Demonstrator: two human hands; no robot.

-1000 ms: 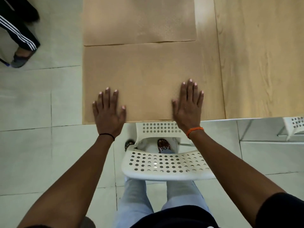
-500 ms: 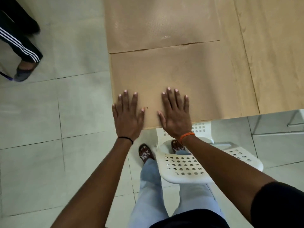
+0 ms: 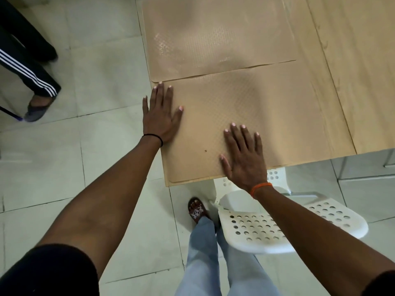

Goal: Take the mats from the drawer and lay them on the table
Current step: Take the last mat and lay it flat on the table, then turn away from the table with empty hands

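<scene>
Now both grips lie wide and flat, left hand [image 3: 160,113] and right hand [image 3: 243,155] pressing the near mat [image 3: 256,116].

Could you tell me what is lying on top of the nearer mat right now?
Both hands press flat on the nearer mat: left hand at its left edge, right hand near its front edge. The table beneath is covered there.

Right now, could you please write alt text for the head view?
Both hands lie flat, fingers straight, on the near mat: the left hand at its left edge, the right hand near the table edge. A second mat lies beyond; a white chair stands below.
</scene>
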